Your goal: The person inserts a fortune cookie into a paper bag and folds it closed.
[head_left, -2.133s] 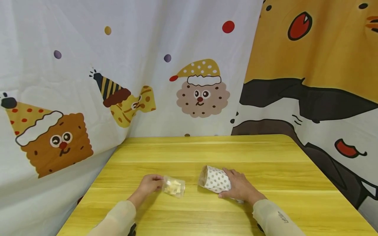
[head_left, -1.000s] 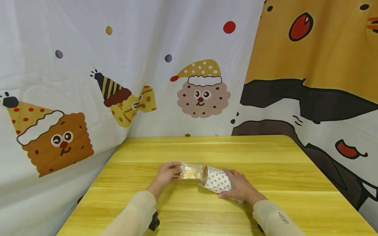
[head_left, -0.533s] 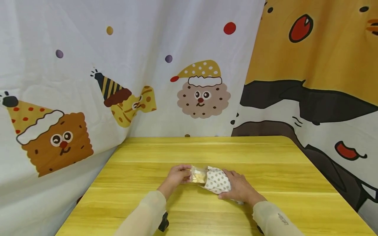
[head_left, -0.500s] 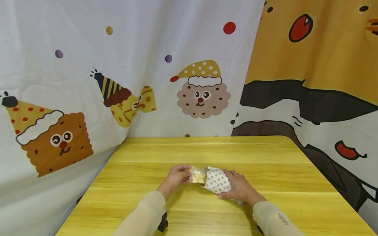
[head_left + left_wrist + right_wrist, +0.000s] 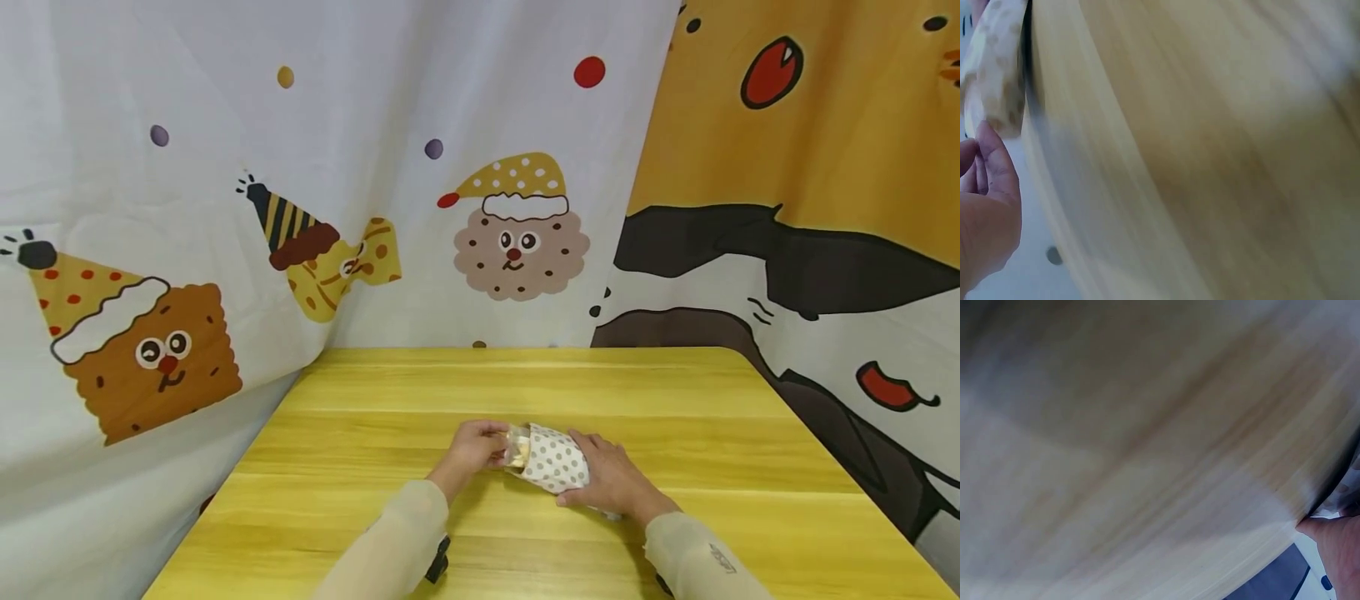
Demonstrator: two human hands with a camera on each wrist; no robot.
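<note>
My left hand pinches the left end of a small clear packet with pale yellow contents. The packet's right part is hidden inside the mouth of a white pouch with grey dots. That pouch lies on its side on the table, its opening facing left. Curled over the pouch's right end, my right hand holds it with the thumb at the near side. In the left wrist view, the thumb and fingers of the left hand meet at the pouch's mouth. Only part of the right hand shows in the right wrist view.
The yellow wood-grain table runs back to a white curtain printed with cartoon biscuits. An orange, grey and white patterned cloth hangs at the right. A dark wrist device sits under the left sleeve.
My left hand has carried the packet from the left to the pouch and slid it rightward into the mouth, so less of it shows. The right hand and the pouch have stayed put.
</note>
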